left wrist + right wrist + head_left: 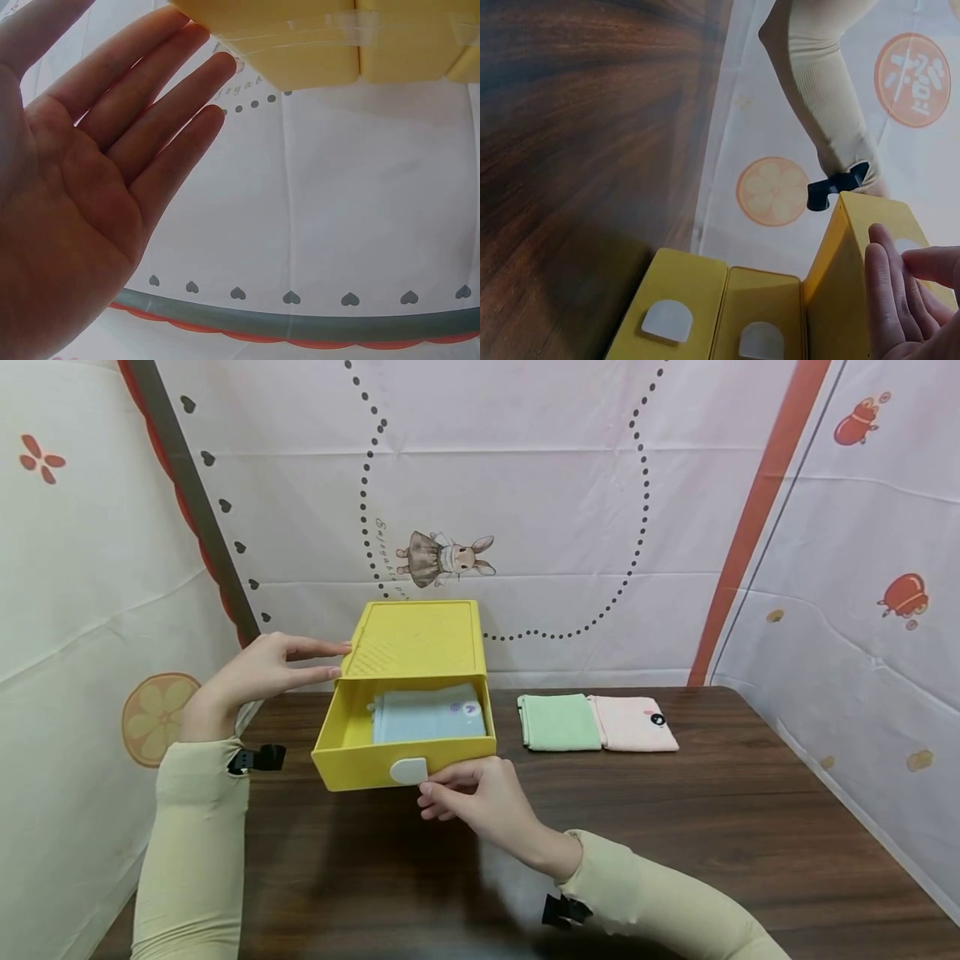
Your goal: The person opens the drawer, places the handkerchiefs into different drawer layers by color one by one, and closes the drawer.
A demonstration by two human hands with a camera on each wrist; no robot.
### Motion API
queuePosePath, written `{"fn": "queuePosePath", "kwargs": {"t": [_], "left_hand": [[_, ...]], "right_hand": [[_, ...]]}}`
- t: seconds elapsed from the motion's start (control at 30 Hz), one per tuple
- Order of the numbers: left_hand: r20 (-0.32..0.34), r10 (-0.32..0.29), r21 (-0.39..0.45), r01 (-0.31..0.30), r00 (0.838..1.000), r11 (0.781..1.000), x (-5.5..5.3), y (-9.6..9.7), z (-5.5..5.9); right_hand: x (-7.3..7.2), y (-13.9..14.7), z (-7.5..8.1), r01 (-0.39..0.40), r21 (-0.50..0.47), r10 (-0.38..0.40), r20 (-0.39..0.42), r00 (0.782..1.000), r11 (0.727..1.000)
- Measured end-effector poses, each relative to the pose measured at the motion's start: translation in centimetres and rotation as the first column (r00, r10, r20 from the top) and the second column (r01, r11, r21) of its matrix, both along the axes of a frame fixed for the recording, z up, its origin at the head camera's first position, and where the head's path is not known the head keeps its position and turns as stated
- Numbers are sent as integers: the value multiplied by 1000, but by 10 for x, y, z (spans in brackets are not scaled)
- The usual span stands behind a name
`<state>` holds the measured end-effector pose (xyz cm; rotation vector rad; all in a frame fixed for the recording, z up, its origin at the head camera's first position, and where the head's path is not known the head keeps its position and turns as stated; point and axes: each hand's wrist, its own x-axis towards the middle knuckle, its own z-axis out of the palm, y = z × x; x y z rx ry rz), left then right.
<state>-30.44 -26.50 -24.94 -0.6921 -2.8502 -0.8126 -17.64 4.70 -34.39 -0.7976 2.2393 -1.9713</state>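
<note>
A yellow drawer unit stands on the table, its top panel (423,639) facing up. Its top drawer (330,770) is pulled out and holds a folded light blue cloth (420,717). My left hand (251,672) has straight fingers, with the fingertips at the unit's upper left side. With thumb and fingers, my right hand (487,797) grips the drawer's front by its lower edge, next to the white handle (408,771). Lower closed drawers (694,274) with white handles (667,321) show in the right wrist view.
To the right of the unit, a folded green cloth (558,722) and a folded pink cloth (636,724) lie side by side on the dark wooden table (720,835). Printed sheets (562,510) hang behind and along both sides.
</note>
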Motion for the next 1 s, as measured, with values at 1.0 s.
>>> {"fn": "queuePosePath", "kwargs": {"t": [1.0], "left_hand": [[4, 5, 1, -5, 1000, 1000, 0, 0, 0]], "right_hand": [[-23, -13, 20, 107, -94, -107, 4, 994, 990]]}}
